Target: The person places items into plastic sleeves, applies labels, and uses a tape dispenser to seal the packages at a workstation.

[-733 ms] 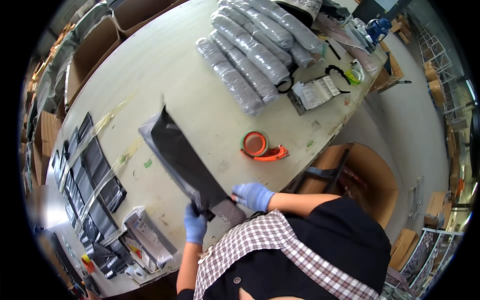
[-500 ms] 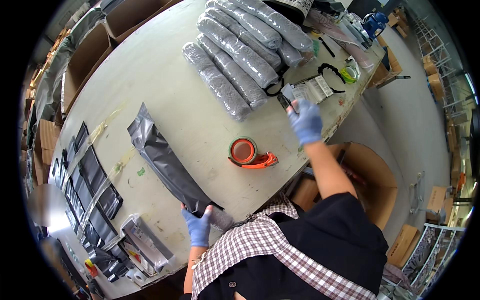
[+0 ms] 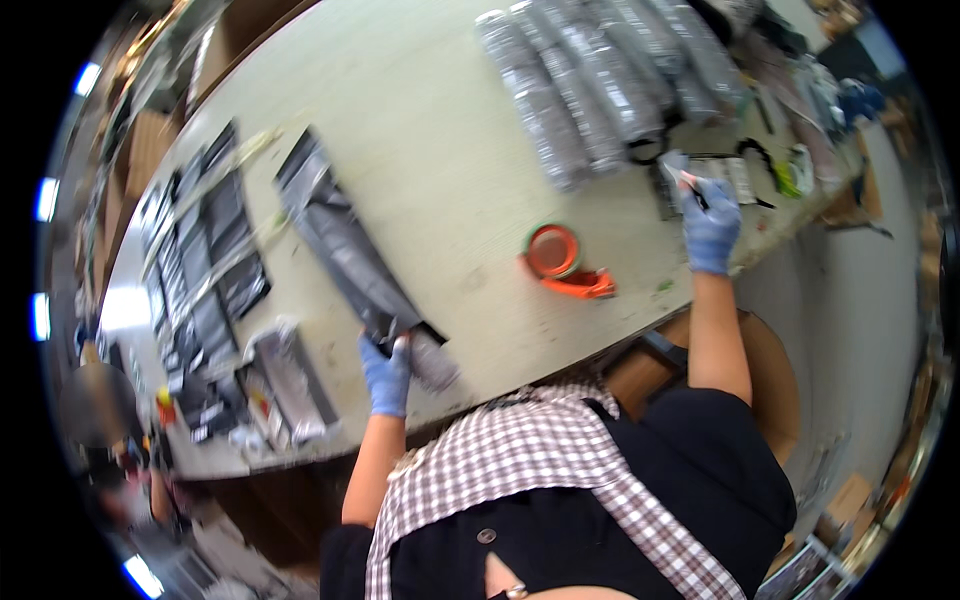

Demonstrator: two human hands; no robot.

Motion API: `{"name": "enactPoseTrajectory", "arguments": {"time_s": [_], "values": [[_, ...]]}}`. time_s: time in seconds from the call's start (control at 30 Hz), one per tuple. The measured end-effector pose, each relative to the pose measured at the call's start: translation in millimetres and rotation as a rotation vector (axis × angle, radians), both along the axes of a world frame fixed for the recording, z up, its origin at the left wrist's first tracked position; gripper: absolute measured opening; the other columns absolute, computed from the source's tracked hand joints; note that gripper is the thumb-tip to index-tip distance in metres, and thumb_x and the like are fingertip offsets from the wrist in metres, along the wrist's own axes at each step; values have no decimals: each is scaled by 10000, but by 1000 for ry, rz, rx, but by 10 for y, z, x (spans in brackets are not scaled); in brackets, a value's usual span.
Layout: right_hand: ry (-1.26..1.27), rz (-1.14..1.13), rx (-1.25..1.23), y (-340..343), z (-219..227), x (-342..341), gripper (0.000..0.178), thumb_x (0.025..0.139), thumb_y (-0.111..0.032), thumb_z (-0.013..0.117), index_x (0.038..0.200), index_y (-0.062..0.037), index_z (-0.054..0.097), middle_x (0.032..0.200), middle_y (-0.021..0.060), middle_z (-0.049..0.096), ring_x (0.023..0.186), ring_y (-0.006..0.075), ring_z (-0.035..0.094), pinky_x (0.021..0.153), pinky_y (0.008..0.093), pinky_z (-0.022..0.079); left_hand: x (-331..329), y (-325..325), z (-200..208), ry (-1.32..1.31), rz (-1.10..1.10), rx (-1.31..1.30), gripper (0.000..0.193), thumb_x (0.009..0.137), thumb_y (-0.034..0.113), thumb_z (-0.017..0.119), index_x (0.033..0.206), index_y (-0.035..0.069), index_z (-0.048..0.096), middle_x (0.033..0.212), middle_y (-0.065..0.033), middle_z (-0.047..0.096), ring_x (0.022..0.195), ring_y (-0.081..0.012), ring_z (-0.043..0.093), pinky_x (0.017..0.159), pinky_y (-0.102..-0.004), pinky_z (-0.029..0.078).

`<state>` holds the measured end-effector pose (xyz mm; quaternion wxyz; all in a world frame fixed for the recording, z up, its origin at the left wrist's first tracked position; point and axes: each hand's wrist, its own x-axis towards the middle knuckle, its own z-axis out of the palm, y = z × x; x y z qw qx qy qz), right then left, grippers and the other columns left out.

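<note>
My left hand (image 3: 385, 375), in a light blue fingerless glove, grips the open near end of a long dark grey plastic mailing bag (image 3: 345, 245) lying slantwise on the table. A grey roll (image 3: 432, 365) in clear film pokes out of that end. At the right, my right hand (image 3: 712, 225), gloved alike, has its fingers closed at a pale slip (image 3: 675, 165). Motion blurs the fingertips and a small dark thing between them. Close by lies a stack of printed labels (image 3: 735, 180). An orange tape dispenser (image 3: 553, 250) rests between my hands.
Several film-wrapped grey rolls (image 3: 570, 90) lie at the far right. Filled dark bags (image 3: 205, 250) lie at the left under yellowish tape strips. A clear plastic tray (image 3: 290, 370) is near the left front edge. A carton (image 3: 770, 375) stands below the right edge.
The view has turned, shifting the table contents. My right hand's fingers have drawn closed at the pale slip beside the labels. The left hand keeps its hold on the bag.
</note>
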<state>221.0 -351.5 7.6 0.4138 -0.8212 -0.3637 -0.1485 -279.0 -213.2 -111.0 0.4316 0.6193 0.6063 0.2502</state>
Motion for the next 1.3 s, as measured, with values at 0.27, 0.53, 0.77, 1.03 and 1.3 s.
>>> {"name": "enactPoseTrajectory", "arguments": {"time_s": [0.27, 0.53, 0.77, 1.03, 1.3], "values": [[-16, 1097, 90, 464, -284, -2548, 165, 773, -111, 725, 909, -163, 647, 944, 29, 704, 847, 228, 681, 710, 353, 560, -51, 111, 494, 392, -266, 771, 662, 658, 67, 749, 1290, 126, 562, 1273, -171, 496, 1204, -368, 471, 1045, -458, 376], [-169, 976, -89, 765, -639, -3131, 72, 778, -226, 738, 841, -192, 729, 1282, 86, 568, 1172, 300, 513, 943, 424, 432, 22, 379, 813, 148, -276, 912, 249, 657, 47, 780, 869, 103, 663, 1010, -112, 636, 944, -299, 626, 799, -410, 519], [-118, 794, -712, 894, -452, -3261, 595, 804, -448, 690, 1319, -169, 593, 1562, 211, 179, 1430, 436, 130, 1152, 547, 129, 54, 256, 783, 172, -266, 841, 477, 685, 66, 783, 1127, 81, 606, 1067, -133, 617, 949, -321, 622, 838, -416, 522], [212, 1207, -530, -269, -606, -3263, 266, 841, -200, 657, 1062, -54, 633, 1040, 168, 624, 918, 331, 614, 800, 432, 521, -245, -83, 29, -132, -100, -428, 331, 851, 98, 729, 1148, -16, 637, 857, -117, 681, 790, -196, 640, 818, -337, 534], [-66, 1071, -592, 801, -878, -3737, 511, 841, -155, 612, 1322, 5, 548, 1364, 218, 525, 1247, 382, 499, 1062, 450, 417, -534, -34, 244, -238, -58, -406, 111, 929, 106, 675, 991, 14, 683, 796, -62, 697, 667, -111, 641, 561, -259, 489]]}}
